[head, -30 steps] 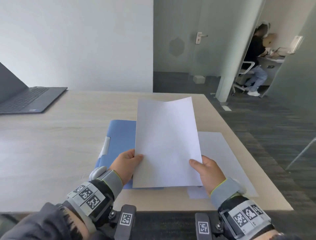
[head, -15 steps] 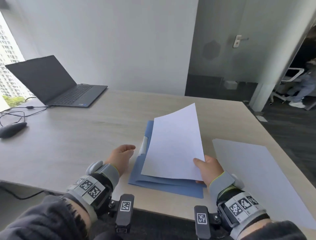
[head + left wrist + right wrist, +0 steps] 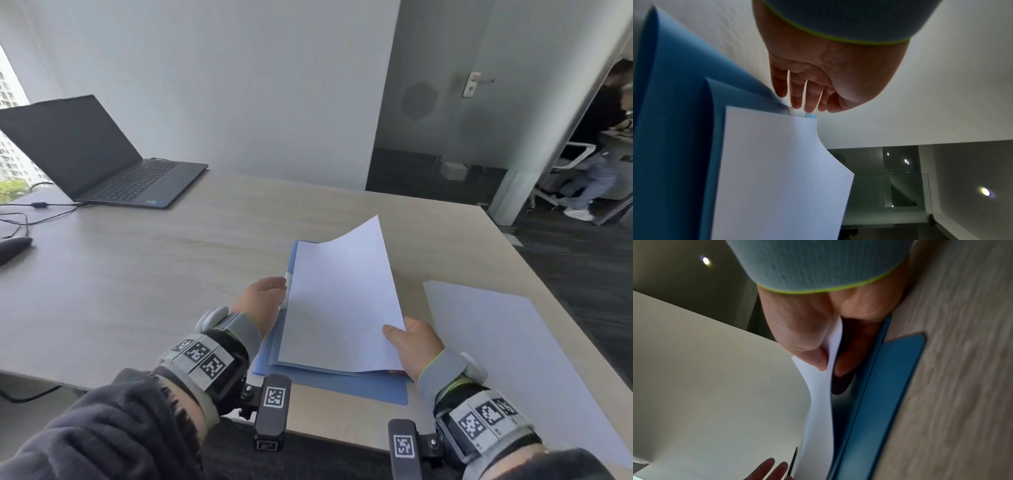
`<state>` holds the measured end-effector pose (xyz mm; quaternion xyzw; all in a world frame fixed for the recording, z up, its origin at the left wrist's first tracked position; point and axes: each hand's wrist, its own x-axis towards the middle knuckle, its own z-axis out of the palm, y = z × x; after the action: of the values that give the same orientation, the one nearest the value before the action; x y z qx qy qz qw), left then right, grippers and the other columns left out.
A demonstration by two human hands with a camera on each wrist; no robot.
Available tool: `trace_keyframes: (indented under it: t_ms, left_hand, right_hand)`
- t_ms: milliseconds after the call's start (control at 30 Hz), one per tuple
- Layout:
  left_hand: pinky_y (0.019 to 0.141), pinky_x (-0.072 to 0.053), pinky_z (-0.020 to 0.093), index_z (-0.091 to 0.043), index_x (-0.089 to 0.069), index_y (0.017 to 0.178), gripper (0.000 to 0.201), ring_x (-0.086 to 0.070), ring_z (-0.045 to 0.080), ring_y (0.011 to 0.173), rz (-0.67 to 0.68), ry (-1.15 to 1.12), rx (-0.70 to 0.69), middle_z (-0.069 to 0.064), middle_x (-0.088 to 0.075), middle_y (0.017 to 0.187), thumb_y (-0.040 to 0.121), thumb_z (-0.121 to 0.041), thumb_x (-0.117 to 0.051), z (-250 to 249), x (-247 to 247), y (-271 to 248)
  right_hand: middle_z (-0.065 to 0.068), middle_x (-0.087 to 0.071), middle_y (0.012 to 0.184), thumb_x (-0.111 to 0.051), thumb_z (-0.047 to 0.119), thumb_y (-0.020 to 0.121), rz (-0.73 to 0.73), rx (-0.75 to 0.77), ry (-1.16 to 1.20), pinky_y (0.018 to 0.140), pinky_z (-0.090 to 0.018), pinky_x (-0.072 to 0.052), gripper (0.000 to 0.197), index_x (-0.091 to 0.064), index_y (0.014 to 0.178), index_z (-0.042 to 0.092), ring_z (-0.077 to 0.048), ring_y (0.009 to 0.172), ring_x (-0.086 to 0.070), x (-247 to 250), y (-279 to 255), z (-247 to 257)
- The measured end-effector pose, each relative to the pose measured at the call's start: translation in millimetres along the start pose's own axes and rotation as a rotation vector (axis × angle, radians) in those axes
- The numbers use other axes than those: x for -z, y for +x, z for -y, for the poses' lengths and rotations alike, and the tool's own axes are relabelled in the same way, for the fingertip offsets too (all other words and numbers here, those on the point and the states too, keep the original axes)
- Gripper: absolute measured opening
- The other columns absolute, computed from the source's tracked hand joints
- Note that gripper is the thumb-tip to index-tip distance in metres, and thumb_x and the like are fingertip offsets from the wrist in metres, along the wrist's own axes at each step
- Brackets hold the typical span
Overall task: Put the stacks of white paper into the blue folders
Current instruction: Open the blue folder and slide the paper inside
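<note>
Two blue folders [image 3: 329, 385] lie stacked on the wooden table [image 3: 154, 291] in front of me. My right hand [image 3: 406, 342] pinches the near right corner of a thin white paper stack [image 3: 339, 301], thumb on top and fingers beneath [image 3: 828, 366]. The paper slopes over the folders, its far corner curling upward. My left hand [image 3: 274, 294] is at the paper's left edge, its straight fingertips [image 3: 809, 108] touching the small white clip [image 3: 796, 112] on the blue folder [image 3: 674, 129]. A second white paper stack [image 3: 507, 359] lies flat to the right.
An open dark laptop [image 3: 113, 164] stands at the far left, with a mouse [image 3: 13, 246] and cables [image 3: 34, 212] beside it. The table's right edge runs close to the second paper stack. Beyond a doorway a person [image 3: 603, 164] sits at a desk.
My left hand let go of the paper, then moved right to the folder's clip. The right hand lowered the paper onto the folders. The head view swung left.
</note>
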<state>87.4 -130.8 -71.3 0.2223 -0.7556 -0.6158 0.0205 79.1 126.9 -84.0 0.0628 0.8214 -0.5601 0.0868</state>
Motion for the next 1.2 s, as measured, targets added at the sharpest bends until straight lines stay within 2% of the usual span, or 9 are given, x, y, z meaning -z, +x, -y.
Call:
trace_keyframes:
  t_ms: [100, 200, 433, 567, 700, 833, 967, 1033, 1200]
  left_hand:
    - [0.104, -0.044, 0.040, -0.024, -0.050, 0.138, 0.049, -0.056, 0.024, 0.115, 0.028, 0.092, 0.002, 0.003, -0.056, 0.138, 0.090, -0.014, -0.051, -5, -4, 3]
    - [0.091, -0.037, 0.029, -0.023, -0.040, 0.147, 0.054, -0.054, 0.026, 0.115, 0.071, 0.201, 0.037, 0.008, -0.053, 0.141, 0.095, -0.015, -0.048, -8, -10, 3]
    - [0.095, -0.034, 0.029, -0.020, -0.043, 0.146, 0.054, -0.048, 0.028, 0.130, 0.067, 0.126, 0.049, 0.008, -0.049, 0.147, 0.093, -0.009, -0.051, -11, -14, 0]
    - [0.109, -0.039, 0.040, -0.014, -0.046, 0.142, 0.052, -0.052, 0.028, 0.127, 0.055, -0.017, 0.062, 0.008, -0.054, 0.142, 0.092, -0.002, -0.050, -17, -11, 4]
    - [0.095, -0.053, 0.056, -0.024, -0.046, 0.141, 0.061, -0.065, 0.040, 0.108, 0.013, -0.047, 0.086, 0.013, -0.067, 0.119, 0.082, -0.020, -0.057, -15, -7, 10]
    - [0.093, -0.055, 0.051, -0.027, -0.049, 0.139, 0.063, -0.069, 0.034, 0.100, 0.020, -0.049, 0.093, 0.012, -0.069, 0.114, 0.078, -0.024, -0.065, -6, -5, 12]
    - [0.087, -0.055, 0.059, -0.032, -0.056, 0.131, 0.058, -0.068, 0.031, 0.084, 0.029, -0.086, 0.108, 0.015, -0.073, 0.102, 0.076, -0.018, -0.069, 2, 0, 15]
    - [0.085, -0.056, 0.055, -0.029, -0.056, 0.129, 0.051, -0.065, 0.030, 0.080, 0.039, -0.109, 0.113, 0.020, -0.072, 0.102, 0.083, -0.011, -0.068, 2, 4, 13]
    - [0.079, -0.058, 0.046, -0.027, -0.051, 0.132, 0.055, -0.066, 0.027, 0.072, 0.091, -0.084, 0.104, 0.012, -0.070, 0.087, 0.086, -0.002, -0.067, 9, 15, 10]
  right_hand:
    - [-0.015, -0.070, 0.085, -0.057, 0.014, 0.090, 0.005, -0.017, 0.016, 0.043, -0.030, -0.052, 0.012, -0.067, 0.088, 0.009, -0.031, 0.067, -0.065, 1, 0, 0]
    - [-0.016, -0.069, 0.084, -0.056, 0.014, 0.090, 0.010, -0.030, 0.028, 0.044, -0.030, -0.052, 0.013, -0.066, 0.088, 0.007, -0.030, 0.065, -0.063, 2, -1, 1]
    - [-0.016, -0.067, 0.086, -0.056, 0.016, 0.092, 0.040, -0.023, 0.026, 0.051, -0.038, -0.056, 0.017, -0.064, 0.098, 0.003, -0.027, 0.064, -0.061, 4, -1, 3]
    - [-0.014, -0.065, 0.085, -0.055, 0.016, 0.093, 0.047, -0.021, 0.040, 0.053, -0.040, -0.056, 0.015, -0.064, 0.095, 0.005, -0.025, 0.063, -0.060, 5, -3, 4]
    - [-0.017, -0.068, 0.089, -0.056, 0.018, 0.092, 0.040, -0.017, 0.043, 0.056, -0.044, -0.058, 0.017, -0.065, 0.096, 0.005, -0.027, 0.065, -0.062, 6, -4, 3]
    - [-0.022, -0.070, 0.098, -0.055, 0.019, 0.093, 0.065, -0.009, 0.033, 0.053, -0.037, -0.057, 0.018, -0.065, 0.100, 0.006, -0.027, 0.068, -0.063, 9, -7, 2]
    - [-0.022, -0.070, 0.101, -0.056, 0.019, 0.093, 0.066, -0.008, 0.031, 0.051, -0.036, -0.057, 0.019, -0.065, 0.102, 0.006, -0.028, 0.071, -0.064, 9, -6, 2]
    - [-0.021, -0.071, 0.100, -0.055, 0.018, 0.093, 0.070, -0.004, 0.039, 0.048, -0.033, -0.055, 0.016, -0.066, 0.100, 0.009, -0.028, 0.068, -0.064, 8, -6, 1]
    - [-0.015, -0.069, 0.092, -0.057, 0.017, 0.092, 0.058, -0.012, 0.032, 0.047, -0.032, -0.054, 0.011, -0.066, 0.096, 0.011, -0.026, 0.067, -0.063, 8, -5, 1]
